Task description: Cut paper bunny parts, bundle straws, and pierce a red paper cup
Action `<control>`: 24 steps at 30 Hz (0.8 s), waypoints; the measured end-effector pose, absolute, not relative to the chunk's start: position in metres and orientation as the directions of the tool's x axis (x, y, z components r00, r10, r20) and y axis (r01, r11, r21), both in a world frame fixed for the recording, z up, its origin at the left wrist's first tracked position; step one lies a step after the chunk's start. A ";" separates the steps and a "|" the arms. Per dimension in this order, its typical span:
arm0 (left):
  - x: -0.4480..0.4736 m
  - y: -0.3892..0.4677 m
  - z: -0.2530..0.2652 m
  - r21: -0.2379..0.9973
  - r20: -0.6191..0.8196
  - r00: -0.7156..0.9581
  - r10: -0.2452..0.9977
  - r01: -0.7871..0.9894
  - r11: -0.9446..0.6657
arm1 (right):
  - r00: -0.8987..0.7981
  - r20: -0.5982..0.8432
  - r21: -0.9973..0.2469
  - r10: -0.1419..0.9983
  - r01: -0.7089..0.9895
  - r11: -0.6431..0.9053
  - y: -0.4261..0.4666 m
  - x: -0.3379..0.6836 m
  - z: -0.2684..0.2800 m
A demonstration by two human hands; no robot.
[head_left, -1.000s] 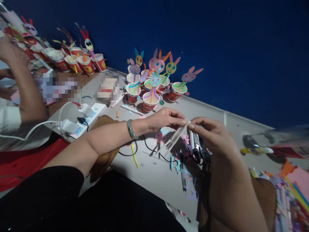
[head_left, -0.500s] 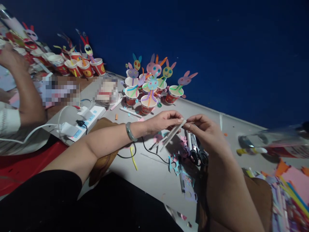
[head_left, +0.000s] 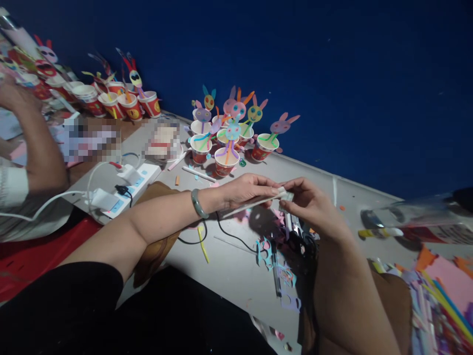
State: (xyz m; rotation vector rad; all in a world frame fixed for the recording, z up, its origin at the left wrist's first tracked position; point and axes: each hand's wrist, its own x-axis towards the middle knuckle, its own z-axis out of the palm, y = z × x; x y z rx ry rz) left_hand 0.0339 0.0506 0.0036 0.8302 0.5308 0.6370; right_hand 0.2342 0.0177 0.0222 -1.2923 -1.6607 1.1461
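The left hand point(head_left: 247, 192), with a jade-green bangle point(head_left: 199, 203) at the wrist, has its thumb and fingers closed on a thin pale strip point(head_left: 254, 202) (its material is hard to make out). The right hand point(head_left: 314, 204) meets it at the strip's upper end, thumb and forefinger pinching the whitish tip there. The strip is held above the worktop point(head_left: 229, 281), its free end slanting down to the lower left beneath the left palm.

Below the right hand lie black-handled scissors point(head_left: 295, 242), partly hidden, with light-blue paper scraps point(head_left: 264, 255) and a dark pen point(head_left: 276, 276) near them. A yellow pipe cleaner point(head_left: 203, 249) rests closer to the person, crossed by a black cord point(head_left: 201, 239).

Beyond the hands, red-and-white paper cups point(head_left: 224, 168) stand in a cluster, bearing paper rabbit faces with coloured ears. To the left is a white power strip point(head_left: 150, 173) with plugs in it, and past that a co-worker's forearm point(head_left: 46, 143). At the right, a yellow marker point(head_left: 377, 232) lies beside a clear plastic bottle point(head_left: 410, 217), near a pile of coloured paper point(head_left: 449, 278).
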 end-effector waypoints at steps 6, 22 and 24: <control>0.034 0.050 0.003 0.839 -0.195 0.669 0.717 -0.264 0.475 | -0.239 0.044 -0.900 0.970 0.413 0.143 0.019 0.235 0.018; 0.032 0.050 0.015 0.839 -0.253 0.640 0.725 -0.229 0.494 | -0.167 -0.027 -0.974 0.986 0.227 0.012 0.022 0.235 0.006; 0.032 0.051 0.015 0.838 -0.252 0.630 0.734 -0.237 0.491 | -0.183 -0.015 -0.969 0.983 0.247 0.031 0.022 0.233 0.004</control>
